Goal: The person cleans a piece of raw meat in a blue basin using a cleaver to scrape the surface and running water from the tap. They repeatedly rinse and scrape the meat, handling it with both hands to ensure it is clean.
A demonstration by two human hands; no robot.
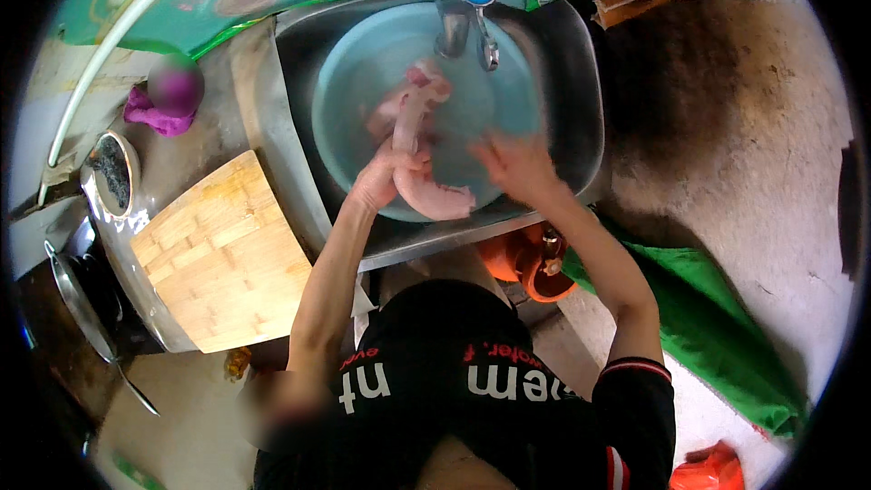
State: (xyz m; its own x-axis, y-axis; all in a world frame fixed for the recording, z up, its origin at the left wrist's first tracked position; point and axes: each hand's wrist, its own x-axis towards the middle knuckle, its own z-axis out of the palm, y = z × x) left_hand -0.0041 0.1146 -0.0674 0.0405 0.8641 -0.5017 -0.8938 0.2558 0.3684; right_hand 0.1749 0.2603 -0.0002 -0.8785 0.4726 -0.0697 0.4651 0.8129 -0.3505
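A light blue plastic basin (327, 141) with water in it stands in a metal sink (578, 118). My left hand (386, 172) is closed around the middle of a long, curved, pale pink piece of raw meat (435, 198), holding it over the basin. The lower end of the piece bends to the right, and its upper part reaches toward the far side. More pink raw meat (386, 113) lies in the water behind it. My right hand (513, 166) hovers above the basin's right side, apart from the meat; motion smears its fingers.
A faucet (454, 23) overhangs the basin's far side. Left of the sink are a wooden cutting board (227, 259), a bowl with dark contents (112, 177) and a purple cloth (163, 113). An orange bucket (544, 286) stands below the sink, with green cloth (717, 318) to its right.
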